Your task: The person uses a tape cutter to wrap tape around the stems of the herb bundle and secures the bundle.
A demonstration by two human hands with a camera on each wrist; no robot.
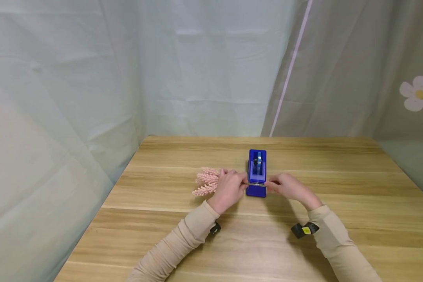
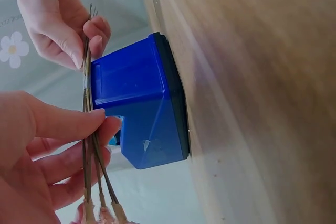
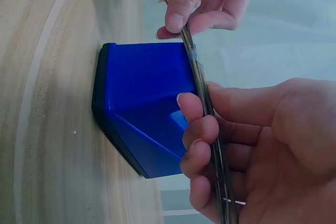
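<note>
Over 1 blue dispenser [image 1: 257, 172], 2 hands pinch 3 stems [image 2: 87, 114].

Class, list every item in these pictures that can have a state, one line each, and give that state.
Left hand: pinches the stems near the pink tufts.
Right hand: pinches the stems' other end.
Stems: bundled, held across the dispenser's front.
Tape dispenser: upright on the table.
Pink tufts: lying by the left hand.
</note>
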